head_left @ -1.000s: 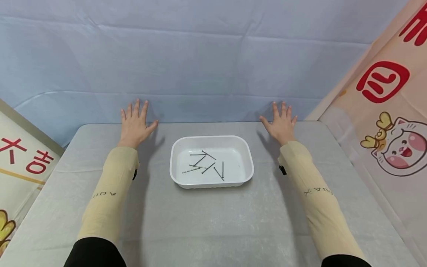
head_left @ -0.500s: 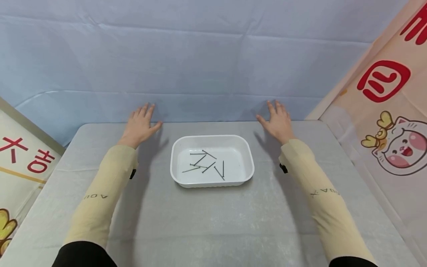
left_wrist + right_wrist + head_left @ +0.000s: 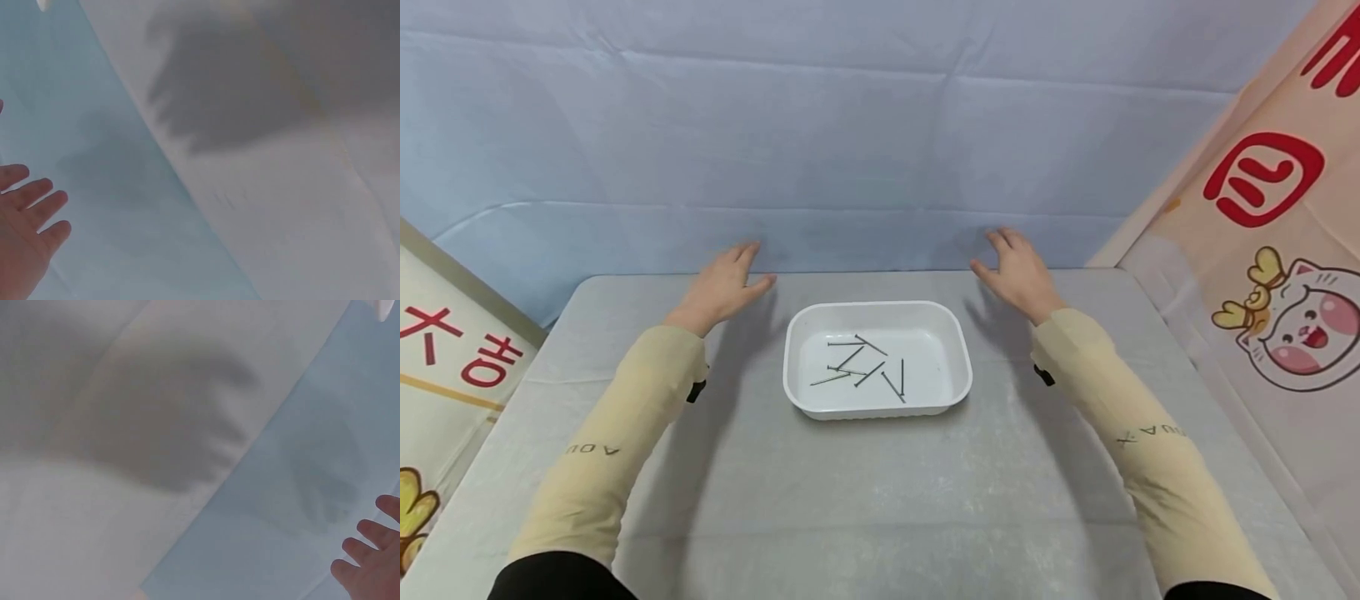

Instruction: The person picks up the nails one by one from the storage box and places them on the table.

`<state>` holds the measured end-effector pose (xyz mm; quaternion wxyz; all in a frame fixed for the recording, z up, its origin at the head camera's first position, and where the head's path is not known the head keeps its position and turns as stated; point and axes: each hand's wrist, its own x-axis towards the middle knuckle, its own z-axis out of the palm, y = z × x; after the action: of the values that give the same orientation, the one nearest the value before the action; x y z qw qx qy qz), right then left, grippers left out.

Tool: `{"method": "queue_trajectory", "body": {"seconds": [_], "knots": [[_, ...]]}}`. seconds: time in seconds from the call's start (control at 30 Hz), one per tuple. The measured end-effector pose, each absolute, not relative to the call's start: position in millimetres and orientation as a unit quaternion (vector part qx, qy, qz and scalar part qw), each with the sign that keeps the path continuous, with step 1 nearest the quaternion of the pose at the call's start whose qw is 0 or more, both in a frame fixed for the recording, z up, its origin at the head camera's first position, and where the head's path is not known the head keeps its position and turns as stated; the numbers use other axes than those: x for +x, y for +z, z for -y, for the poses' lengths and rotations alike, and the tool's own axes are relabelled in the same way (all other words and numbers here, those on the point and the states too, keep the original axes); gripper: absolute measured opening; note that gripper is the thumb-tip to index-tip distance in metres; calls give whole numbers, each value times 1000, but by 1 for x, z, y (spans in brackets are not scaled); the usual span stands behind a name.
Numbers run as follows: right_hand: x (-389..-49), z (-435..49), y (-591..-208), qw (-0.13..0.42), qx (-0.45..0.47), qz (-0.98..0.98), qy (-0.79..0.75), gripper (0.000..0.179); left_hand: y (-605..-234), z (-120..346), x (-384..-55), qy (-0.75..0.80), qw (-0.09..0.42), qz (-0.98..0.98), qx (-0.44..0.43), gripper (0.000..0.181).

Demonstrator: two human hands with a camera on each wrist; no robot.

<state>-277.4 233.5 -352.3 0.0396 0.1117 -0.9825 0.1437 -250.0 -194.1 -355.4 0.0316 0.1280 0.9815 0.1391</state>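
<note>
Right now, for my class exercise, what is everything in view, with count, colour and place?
Table: one, grey-covered, centre
Backdrop: one, pale blue, behind the table
Left banner: one, cream with red characters, left side
Right banner: one, peach with red characters, right side
Tray: one, white, mid-table
Nails: eight, grey, in the tray
Black pieces: two, black, one at each wrist
Sleeves: two, cream, on the arms
Left hand: one, bare, left of the tray
Right hand: one, bare, right of it
</note>
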Motion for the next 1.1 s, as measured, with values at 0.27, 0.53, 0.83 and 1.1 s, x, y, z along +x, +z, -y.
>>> {"method": "queue_trajectory", "body": {"seconds": [0.27, 0.53, 0.83, 1.1], "knots": [[-275, -226, -341, 43, 147, 980, 128, 59, -348, 183, -243, 141, 49, -979, 137, 71], [-269, -215, -330, 18, 157, 981, 115, 53, -340, 169, -236, 130, 56, -978, 150, 69], [-262, -204, -321, -6, 163, 981, 105, 48, -338, 158, -226, 123, 48, -977, 166, 66], [-257, -192, -316, -13, 189, 977, 95, 46, -338, 151, -219, 124, 51, -976, 174, 65]]}}
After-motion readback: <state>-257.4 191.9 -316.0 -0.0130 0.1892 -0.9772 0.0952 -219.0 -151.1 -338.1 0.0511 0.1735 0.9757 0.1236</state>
